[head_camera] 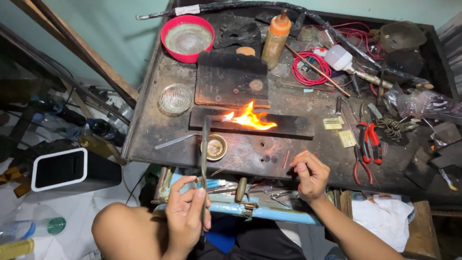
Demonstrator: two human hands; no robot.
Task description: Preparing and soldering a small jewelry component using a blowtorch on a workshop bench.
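While gripping the torch tube (205, 144) in the left hand (185, 216), fingers closed round its lower end, hold the nozzle low and steady so as to lay the flame (250, 119) along the long charred block (293, 127) at twelve o'clock from the body, licking toward three o'clock. Judging by the spread of fire, better to ease the tip closer and narrow the heat onto one spot than to wash the whole block. Rest the right hand (310, 175), curled into a closed fist at the bench edge between four and five o'clock from the flame, well back from the heat; impossible to tell if pinching anything thin. Mind the small brass cup (214, 147) just beside the tube at eight o'clock from the flame, and avoid knocking it. Leave the glass dish (175, 98) near ten o'clock, the red bowl (187, 37) at eleven and the red-handled pliers (368, 144) past three o'clock, all well apart from the fire.
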